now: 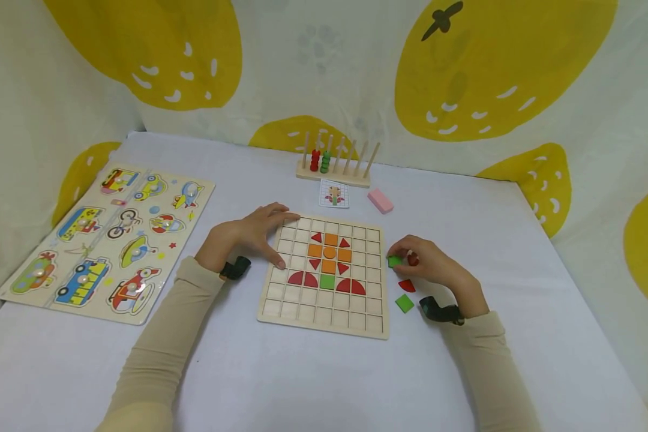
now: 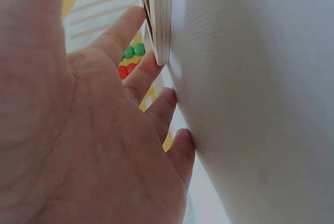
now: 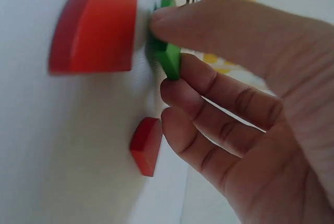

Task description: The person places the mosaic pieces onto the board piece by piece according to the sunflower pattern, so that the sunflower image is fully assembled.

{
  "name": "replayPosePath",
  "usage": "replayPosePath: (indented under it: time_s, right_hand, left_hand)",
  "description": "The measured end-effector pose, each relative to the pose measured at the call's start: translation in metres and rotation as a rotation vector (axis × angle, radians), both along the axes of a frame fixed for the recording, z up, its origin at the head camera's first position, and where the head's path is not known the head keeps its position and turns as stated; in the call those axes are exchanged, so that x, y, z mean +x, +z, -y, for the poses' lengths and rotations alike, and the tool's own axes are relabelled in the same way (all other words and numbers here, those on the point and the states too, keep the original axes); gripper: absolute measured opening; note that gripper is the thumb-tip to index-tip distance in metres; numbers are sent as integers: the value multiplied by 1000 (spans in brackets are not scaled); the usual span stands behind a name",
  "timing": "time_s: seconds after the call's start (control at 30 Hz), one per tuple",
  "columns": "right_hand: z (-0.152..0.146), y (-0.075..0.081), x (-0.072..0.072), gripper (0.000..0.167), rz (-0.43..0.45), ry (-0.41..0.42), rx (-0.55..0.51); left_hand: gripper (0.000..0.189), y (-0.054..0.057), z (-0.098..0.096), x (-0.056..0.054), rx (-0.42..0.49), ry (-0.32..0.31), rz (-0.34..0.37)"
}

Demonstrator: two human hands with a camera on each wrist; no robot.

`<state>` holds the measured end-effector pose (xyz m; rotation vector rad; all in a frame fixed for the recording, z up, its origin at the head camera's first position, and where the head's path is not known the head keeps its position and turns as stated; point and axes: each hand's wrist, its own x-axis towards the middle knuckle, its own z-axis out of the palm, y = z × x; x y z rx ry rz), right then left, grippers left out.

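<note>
A square wooden grid board (image 1: 324,329) lies on the table, bearing orange squares, an orange circle, red triangles, red quarter-circles and a green square (image 1: 327,281). My left hand (image 1: 256,231) touches the board's upper left edge, fingers spread; in the left wrist view fingertips meet the board's side (image 2: 163,31). Off the board's right side, my right hand (image 1: 432,262) pinches a green square tile (image 3: 171,61) between thumb and fingers. One red quarter-circle (image 1: 407,285) and another green tile (image 1: 404,303) lie nearby. A second red piece (image 3: 146,145) lies beside the fingertips.
Behind the board are a printed pattern card (image 1: 334,194), a pink block (image 1: 380,201) and a peg stand (image 1: 332,175) with red and green beads. A vehicle knob puzzle (image 1: 105,240) lies at left. Printed cloth (image 1: 324,72) hangs around the table.
</note>
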<state>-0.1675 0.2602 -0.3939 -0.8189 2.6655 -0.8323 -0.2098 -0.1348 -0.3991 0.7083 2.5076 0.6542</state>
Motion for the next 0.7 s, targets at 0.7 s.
replayPosePath:
  time_s: [0.7]
  right_hand:
    - [44,22,23,21,47,116,15]
  left_hand:
    - [109,0,1,-2,5,-20,-14]
